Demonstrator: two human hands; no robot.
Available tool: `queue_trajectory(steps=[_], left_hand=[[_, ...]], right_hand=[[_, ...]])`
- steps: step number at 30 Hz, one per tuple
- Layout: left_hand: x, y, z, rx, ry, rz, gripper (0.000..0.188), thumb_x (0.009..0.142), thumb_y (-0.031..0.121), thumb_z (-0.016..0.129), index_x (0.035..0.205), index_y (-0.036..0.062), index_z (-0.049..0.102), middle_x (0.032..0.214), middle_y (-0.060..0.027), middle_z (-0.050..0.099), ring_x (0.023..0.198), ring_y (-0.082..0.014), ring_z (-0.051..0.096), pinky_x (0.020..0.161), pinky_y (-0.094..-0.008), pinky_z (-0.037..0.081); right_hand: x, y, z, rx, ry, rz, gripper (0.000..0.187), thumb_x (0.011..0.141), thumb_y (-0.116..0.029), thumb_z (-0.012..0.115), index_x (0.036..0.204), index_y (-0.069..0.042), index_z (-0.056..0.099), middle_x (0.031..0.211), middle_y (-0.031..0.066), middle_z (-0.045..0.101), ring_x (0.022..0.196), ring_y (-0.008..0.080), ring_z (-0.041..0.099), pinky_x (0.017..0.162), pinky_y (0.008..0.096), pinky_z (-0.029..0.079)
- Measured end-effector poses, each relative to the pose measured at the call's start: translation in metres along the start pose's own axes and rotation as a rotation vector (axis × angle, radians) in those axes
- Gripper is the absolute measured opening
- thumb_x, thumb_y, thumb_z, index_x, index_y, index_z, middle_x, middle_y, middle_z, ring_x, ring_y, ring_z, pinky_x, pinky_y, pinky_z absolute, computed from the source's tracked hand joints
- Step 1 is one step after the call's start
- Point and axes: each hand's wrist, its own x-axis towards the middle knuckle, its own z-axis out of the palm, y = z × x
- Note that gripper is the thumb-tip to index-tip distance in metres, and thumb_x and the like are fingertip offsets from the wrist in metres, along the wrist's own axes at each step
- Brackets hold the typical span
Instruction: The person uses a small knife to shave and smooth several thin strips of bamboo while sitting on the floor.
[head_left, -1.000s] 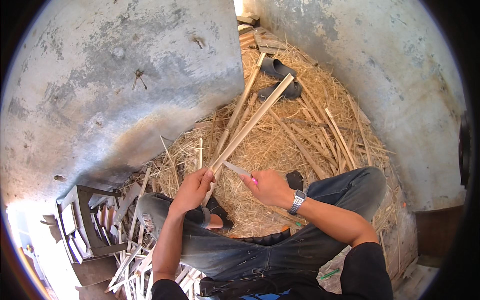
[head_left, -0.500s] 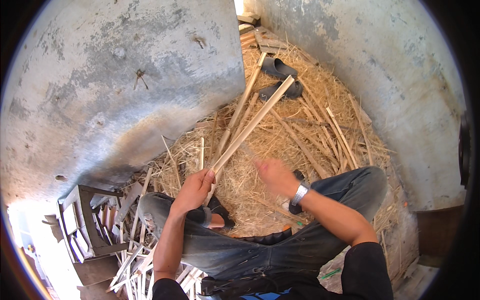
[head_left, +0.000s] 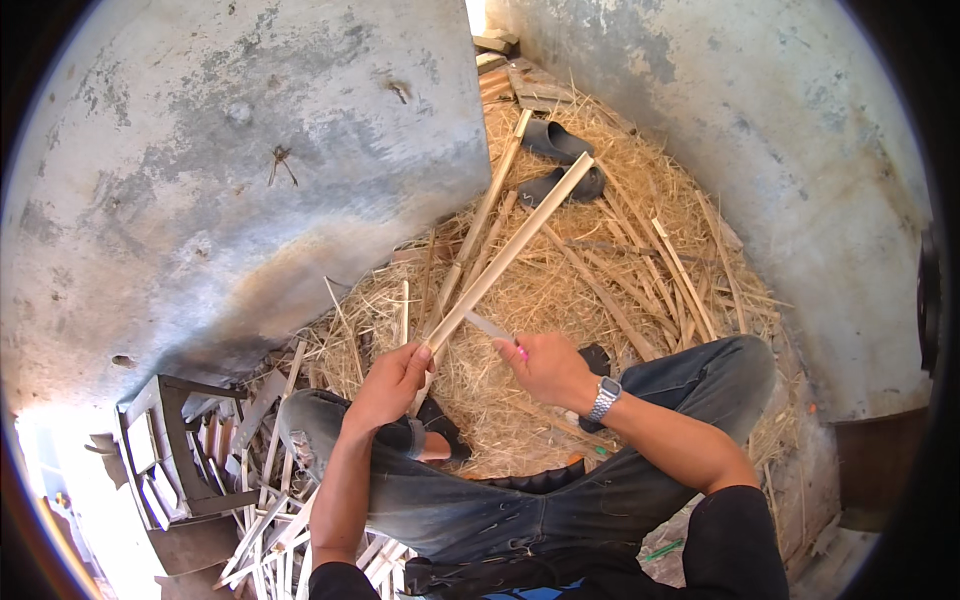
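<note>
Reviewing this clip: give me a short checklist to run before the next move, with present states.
1. Left grip holding the pale strip: ok, closed on its near end.
2. Right grip holding the knife: ok, closed around the handle.
3. Blade touching the strip: cannot tell; the tip shows at its edge.
4. Left fingers clear of the blade: ok, a gap shows.
5. Blade directed away from the legs: ok.
6. Strip clear of the dark slippers: cannot tell; they overlap in view.

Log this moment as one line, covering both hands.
left hand: grips strip by near end | right hand: holds knife, blade tip by strip | slippers: on straw, beyond hands
</note>
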Motion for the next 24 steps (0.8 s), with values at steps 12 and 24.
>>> queue_trajectory(steps=[12,24], left_hand=[[-0.003,-0.008,0.000,0.058,-0.009,-0.014,0.045,0.114,0.038,0.044,0.091,0.0038,0.061,0.064,-0.0033,0.052,0.059,-0.0141,0.050,0.057,-0.0338,0.043],[-0.011,0.013,-0.015,-0.590,-0.098,-0.264,0.046,0.110,0.044,0.052,0.088,0.0047,0.059,0.061,0.0071,0.035,0.052,-0.0054,0.028,0.046,-0.0241,0.020]], right_hand=[[0.035,0.067,-0.001,0.026,0.172,0.179,0.073,0.110,-0.054,0.042,0.069,0.003,0.064,0.062,0.0262,0.061,0.058,0.0454,0.060,0.061,0.0549,0.048],[0.036,0.049,-0.029,0.150,0.415,0.036,0.069,0.109,-0.057,0.045,0.072,0.000,0.059,0.052,0.0159,0.051,0.045,0.0320,0.047,0.049,0.0457,0.038]])
